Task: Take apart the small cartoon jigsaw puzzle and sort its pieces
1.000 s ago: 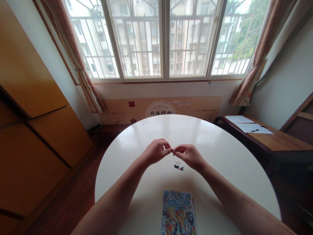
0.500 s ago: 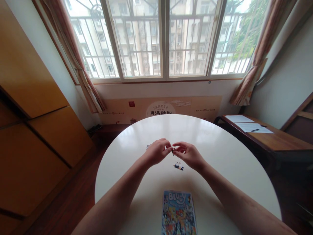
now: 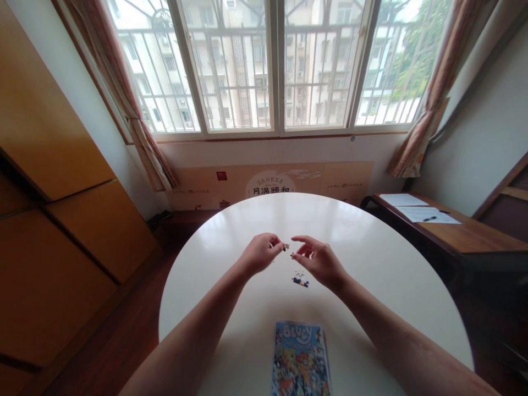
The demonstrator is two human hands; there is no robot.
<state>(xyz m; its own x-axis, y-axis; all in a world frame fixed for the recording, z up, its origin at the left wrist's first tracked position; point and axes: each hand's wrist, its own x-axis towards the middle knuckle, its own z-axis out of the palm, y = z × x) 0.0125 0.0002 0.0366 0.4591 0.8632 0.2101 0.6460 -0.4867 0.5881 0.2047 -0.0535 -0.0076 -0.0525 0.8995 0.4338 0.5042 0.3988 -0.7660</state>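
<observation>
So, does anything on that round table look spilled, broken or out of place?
Nothing on the table stands out as spilled or damaged. Small pieces lie loosely near the right hand, and the Bluey picture lies flat.

picture (image 3: pixel 301 360) on the near part of the table (image 3: pixel 379 253), puzzle pieces (image 3: pixel 301 282) near its middle, left hand (image 3: pixel 260 254) and right hand (image 3: pixel 322 264) above it, window (image 3: pixel 235 71) and panel (image 3: pixel 350 175) behind it, cupboard (image 3: pixel 53 269) left of it, desk (image 3: pixel 487 234) with papers (image 3: pixel 433 214) right of it

Colourful cover (image 3: pixel 301 363), near part of round white table (image 3: pixel 371 247), reads "BLUEY"; line below blurred. Beige panel (image 3: pixel 346 176), beyond table's far edge, reads "月满颐和"; arched above, "ANKEE", first letter unclear.
</observation>
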